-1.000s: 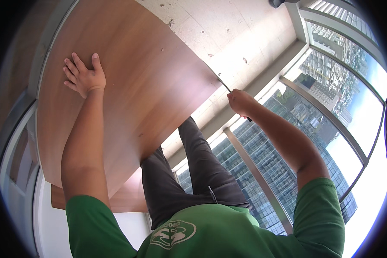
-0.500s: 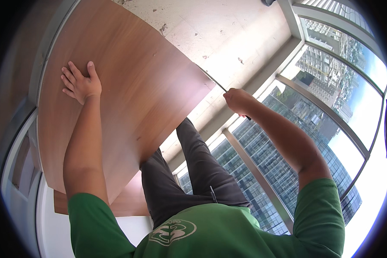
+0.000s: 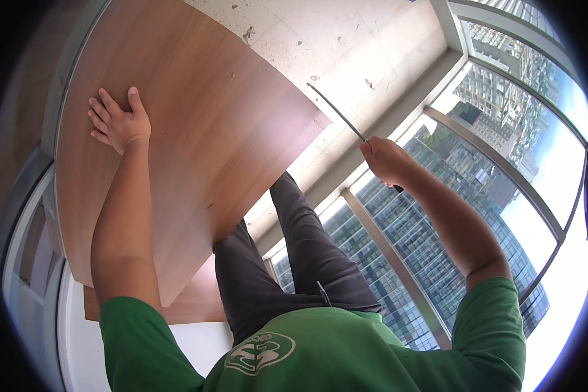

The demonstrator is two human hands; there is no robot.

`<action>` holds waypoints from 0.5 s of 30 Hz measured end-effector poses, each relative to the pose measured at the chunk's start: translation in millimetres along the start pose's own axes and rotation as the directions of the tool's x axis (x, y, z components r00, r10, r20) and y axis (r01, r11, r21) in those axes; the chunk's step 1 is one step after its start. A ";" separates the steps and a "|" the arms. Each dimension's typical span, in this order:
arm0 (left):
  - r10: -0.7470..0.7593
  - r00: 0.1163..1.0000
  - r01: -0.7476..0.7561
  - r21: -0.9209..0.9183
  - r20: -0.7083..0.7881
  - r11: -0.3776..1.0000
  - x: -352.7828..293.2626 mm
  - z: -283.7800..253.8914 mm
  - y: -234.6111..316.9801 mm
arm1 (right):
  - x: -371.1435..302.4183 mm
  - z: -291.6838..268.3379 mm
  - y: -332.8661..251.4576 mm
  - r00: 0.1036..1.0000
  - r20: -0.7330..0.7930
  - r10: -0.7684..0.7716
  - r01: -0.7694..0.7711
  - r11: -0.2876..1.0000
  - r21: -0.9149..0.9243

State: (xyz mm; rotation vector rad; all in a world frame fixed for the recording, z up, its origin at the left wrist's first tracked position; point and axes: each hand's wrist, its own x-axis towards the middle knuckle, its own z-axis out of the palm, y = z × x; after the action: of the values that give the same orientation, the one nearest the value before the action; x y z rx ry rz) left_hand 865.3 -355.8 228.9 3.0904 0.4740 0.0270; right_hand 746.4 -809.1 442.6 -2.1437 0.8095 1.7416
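Note:
My left hand [image 3: 120,122] lies flat on a brown wood-grain panel [image 3: 196,130], palm down with its fingers spread, near the panel's far left. In my right hand [image 3: 387,161] is a long thin metal rod [image 3: 338,113], with a short dark end showing below the fist. The rod slants up and left, its tip just off the panel's right edge, over the pale floor. A gap shows between the rod and the panel corner. Whether the rod is a long screwdriver or a slim pry bar, I cannot tell.
Tall windows with metal frames [image 3: 393,251] rise close on my right, with buildings outside. A pale floor with scattered debris [image 3: 248,34] stretches beyond the panel. A glazed metal-framed partition [image 3: 29,209] runs along the left. My legs [image 3: 307,235] are close to the panel's near edge.
My right hand has drawn to the right and slightly down, taking the rod's tip away from the panel's edge. My left hand stays flat on the panel.

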 end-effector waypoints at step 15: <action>-0.024 0.998 0.024 0.011 0.058 1.000 0.3 -2.6 7.6 | 65.5 31.5 50.7 0.982 -0.178 -0.059 0.129 0.901 0.414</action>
State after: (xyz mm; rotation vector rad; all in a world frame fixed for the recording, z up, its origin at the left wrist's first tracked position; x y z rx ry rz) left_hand 867.8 -362.9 231.7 3.0847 0.5105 -0.0648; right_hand 700.1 -850.2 379.2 -1.9981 1.0011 1.2145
